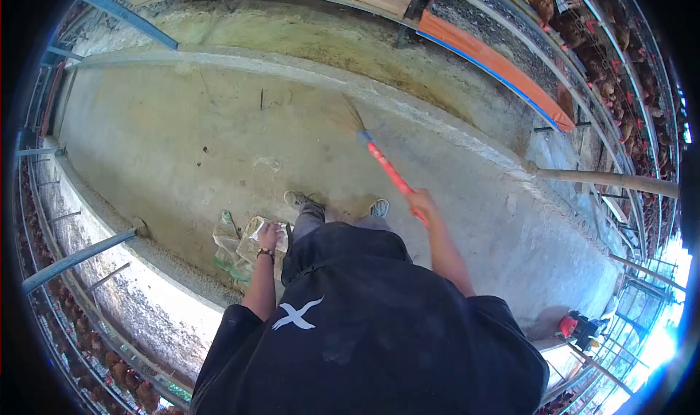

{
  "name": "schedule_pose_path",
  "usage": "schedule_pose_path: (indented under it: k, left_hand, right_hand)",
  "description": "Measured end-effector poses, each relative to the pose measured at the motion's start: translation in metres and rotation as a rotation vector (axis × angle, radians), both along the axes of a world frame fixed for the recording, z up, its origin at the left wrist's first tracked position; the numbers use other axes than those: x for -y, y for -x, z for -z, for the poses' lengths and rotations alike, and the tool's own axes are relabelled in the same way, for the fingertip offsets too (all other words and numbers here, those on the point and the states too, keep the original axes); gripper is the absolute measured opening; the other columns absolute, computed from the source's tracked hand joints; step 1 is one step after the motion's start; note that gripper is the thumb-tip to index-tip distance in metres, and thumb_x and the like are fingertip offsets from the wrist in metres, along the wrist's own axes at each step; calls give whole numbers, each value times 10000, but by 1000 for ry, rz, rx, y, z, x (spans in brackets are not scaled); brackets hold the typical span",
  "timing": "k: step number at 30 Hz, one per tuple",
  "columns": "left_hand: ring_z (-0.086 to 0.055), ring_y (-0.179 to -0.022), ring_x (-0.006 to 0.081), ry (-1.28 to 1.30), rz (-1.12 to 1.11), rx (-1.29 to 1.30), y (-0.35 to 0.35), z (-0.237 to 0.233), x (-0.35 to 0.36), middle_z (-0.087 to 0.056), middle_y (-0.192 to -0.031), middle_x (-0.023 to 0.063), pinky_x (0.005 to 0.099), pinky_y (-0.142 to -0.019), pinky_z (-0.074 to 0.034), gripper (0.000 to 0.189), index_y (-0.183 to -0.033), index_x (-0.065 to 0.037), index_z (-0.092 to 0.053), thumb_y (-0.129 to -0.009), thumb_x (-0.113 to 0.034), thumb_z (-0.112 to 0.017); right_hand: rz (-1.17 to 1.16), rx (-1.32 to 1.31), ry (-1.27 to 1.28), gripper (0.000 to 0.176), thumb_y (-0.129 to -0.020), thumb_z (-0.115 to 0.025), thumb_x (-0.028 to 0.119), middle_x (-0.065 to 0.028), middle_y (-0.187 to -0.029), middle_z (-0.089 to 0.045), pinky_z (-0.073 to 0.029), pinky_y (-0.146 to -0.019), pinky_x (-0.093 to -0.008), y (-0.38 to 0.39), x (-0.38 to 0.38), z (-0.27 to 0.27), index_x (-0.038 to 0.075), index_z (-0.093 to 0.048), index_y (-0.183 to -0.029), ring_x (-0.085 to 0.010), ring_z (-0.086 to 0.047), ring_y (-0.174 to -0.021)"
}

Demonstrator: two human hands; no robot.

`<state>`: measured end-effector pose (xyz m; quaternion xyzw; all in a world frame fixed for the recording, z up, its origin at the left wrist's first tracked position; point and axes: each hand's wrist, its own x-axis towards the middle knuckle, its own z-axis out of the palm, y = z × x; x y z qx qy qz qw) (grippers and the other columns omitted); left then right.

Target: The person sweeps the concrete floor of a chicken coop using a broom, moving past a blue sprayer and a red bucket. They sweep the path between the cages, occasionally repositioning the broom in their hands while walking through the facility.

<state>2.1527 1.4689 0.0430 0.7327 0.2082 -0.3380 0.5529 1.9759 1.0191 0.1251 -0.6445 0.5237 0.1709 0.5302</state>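
My right hand is wrapped round the red handle of a broom. The broom slants up and left from my hand, and its thin bristles reach the concrete floor close to the low kerb. On the other side of my body, my left hand, with a band on its wrist, is closed at the edge of a pale, dirty woven sack. Greenish patches show on the sack's lower part, which hangs or lies beside my left leg. My fingers partly hide where they meet the sack.
A raised kerb runs along the aisle's far side. Metal posts and a pipe jut in from both sides. Caged hens line the right. An orange panel hangs ahead. Dark bits lie on the floor. A red-and-black object stands lower right.
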Motion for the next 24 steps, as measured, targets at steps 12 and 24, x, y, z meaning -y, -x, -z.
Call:
schedule_pose_path:
  k: [12,24]
  left_hand:
    - [-560,-562,185,33,-425,-324,-53,16,-172,-567,-716,38,280,-470,-453,141,-876,-63,-575,-796,-173,-533]
    - [-577,-571,141,-3,-201,-109,-112,4,-176,-587,-731,54,229,-453,-416,173,-899,-19,-576,-809,-153,-512]
  right_hand:
    - [303,-531,125,182,-760,-539,229,-80,-532,-489,-336,-332,-350,167,69,-36,54,-536,-711,-201,-474,-400]
    - [-703,-350,505,366,-742,-489,329,-175,-956,-600,-441,-799,-405,-293,-109,-8,80,-599,-986,-321,-568,-934]
